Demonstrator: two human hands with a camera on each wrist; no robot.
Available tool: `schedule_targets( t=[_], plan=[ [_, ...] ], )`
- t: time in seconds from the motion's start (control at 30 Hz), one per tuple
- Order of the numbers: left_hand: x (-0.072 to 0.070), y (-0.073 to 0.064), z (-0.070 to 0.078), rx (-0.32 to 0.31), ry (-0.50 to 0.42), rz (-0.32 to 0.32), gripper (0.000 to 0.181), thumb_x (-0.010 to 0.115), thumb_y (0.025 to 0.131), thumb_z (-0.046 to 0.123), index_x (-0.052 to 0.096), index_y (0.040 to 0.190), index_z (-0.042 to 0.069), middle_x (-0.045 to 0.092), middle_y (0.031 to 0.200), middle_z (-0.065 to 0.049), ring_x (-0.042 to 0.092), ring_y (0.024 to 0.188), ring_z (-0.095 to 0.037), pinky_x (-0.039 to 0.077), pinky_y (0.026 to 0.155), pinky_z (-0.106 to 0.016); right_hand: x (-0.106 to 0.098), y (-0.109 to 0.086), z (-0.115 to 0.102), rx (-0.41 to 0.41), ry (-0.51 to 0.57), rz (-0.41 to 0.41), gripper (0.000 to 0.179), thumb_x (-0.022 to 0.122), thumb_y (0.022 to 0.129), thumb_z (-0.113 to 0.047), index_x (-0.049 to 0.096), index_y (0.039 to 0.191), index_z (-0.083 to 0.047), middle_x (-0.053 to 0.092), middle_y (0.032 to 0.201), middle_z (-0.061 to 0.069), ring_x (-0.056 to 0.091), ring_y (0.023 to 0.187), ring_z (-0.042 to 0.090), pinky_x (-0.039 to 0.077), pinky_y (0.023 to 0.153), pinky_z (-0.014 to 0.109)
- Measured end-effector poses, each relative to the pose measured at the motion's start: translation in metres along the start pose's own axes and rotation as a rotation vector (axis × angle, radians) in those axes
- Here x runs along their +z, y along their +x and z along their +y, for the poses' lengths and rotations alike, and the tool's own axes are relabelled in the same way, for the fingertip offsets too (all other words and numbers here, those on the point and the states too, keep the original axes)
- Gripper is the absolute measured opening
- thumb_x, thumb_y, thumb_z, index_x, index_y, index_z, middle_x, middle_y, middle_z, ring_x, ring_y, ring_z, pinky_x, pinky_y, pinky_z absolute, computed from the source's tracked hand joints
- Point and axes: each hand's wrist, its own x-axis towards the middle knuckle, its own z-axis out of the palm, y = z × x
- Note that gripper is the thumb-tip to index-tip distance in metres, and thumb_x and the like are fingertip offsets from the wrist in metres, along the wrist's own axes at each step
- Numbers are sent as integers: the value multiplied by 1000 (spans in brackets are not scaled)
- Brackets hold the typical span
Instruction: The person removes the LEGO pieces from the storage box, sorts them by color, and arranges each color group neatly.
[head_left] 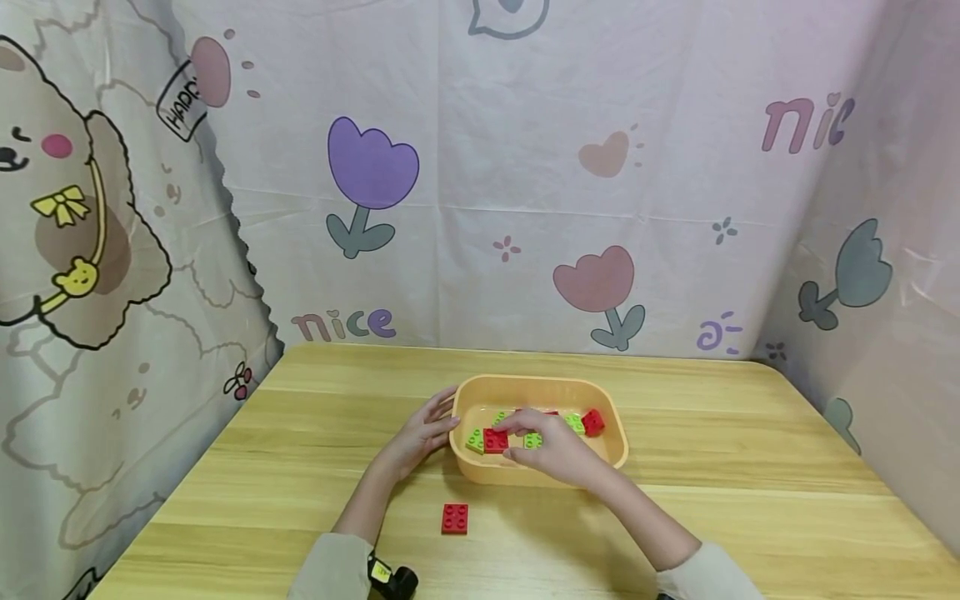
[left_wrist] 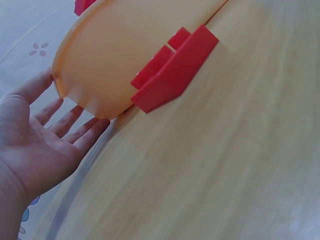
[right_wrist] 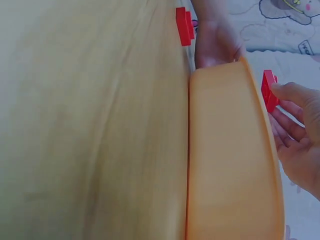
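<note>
1. pinching a red brick point(head_left: 496, 440) between thumb and fingers, the right hand point(head_left: 553, 450) has it raised above the tray point(head_left: 510, 475). the hold seems to take only the end nearest that hand, so the brick could twist or drop back in if the pinch loosens.

2. resting lightly, the left hand point(head_left: 422, 433) has its fingers spread and relaxed, tips against the tray's left end, gripping nothing. such a slight touch may not stop the tray from sliding or swinging round if something bumps it.

3. crossing over the near rim, the right wrist could catch it on the way out; coming away too low would be the cause, and the tray might tip or skid.

4. in the head view a green brick point(head_left: 476, 440) shows just beside the held one. dipping or dragging the hand there could knock the two together.

5. out on the bench point(head_left: 750, 500) lies a loose brick point(head_left: 454, 518), studs up, in front of the tray and near the left forearm. a sweep of that arm, or a tray pulled closer, could shove it aside.

6. the right hand hides part of the contents, so what its fingers might brush underneath cannot be told.
</note>
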Motion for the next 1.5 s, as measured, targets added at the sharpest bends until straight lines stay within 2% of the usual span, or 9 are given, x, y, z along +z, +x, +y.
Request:
schedule_targets(
  t=[0.27,0.5,0.77,0.9,1.1,1.27,1.5],
  plan=[
    [0,-1,-1,3,2,-17,61,50,92,4,21,145,6,16,147,-23,26,130,-38,35,99,-41,1,-17,-12,12,-2,2,26,68,83,-20,65,110,-19,61,107,-11,57,97,22,48,84,44],
    [-1,-1,-1,8,7,-18,62,52,92,5,21,145,7,16,147,-23,27,129,-37,36,98,-40,4,-32,-20,-70,3,29,29,69,81,-12,66,109,-17,62,108,-9,57,98,13,48,85,34],
    [-2,-1,-1,6,1,-14,62,52,91,5,21,145,7,17,147,-22,27,129,-36,37,98,-40,11,-49,-27,-67,3,26,29,70,81,-16,65,110,-19,61,109,-11,58,96,12,49,83,36],
    [-1,0,-1,4,-9,-18,64,54,91,5,21,145,7,17,147,-22,28,129,-36,38,98,-39,17,-56,-25,-69,10,32,29,69,82,-17,65,110,-19,60,109,-10,58,97,12,49,83,34],
    [-1,0,0,2,-8,-13,64,54,91,5,21,145,7,16,148,-21,28,129,-36,38,97,-37,30,-61,-17,-110,5,20,32,70,79,-6,65,109,-15,62,109,-6,59,98,14,49,84,32],
    [0,-1,1,1,9,-15,62,53,91,5,21,145,7,17,148,-21,29,129,-35,38,97,-38,42,-64,-10,-114,28,19,32,71,77,-4,65,108,-13,62,107,-5,59,95,12,50,82,33],
    [0,0,1,9,21,2,61,54,91,7,23,145,8,20,147,-21,32,127,-35,41,95,-38,51,-65,2,-66,3,34,33,71,77,-5,65,108,-13,62,105,-7,58,91,9,50,80,29]
  ],
)
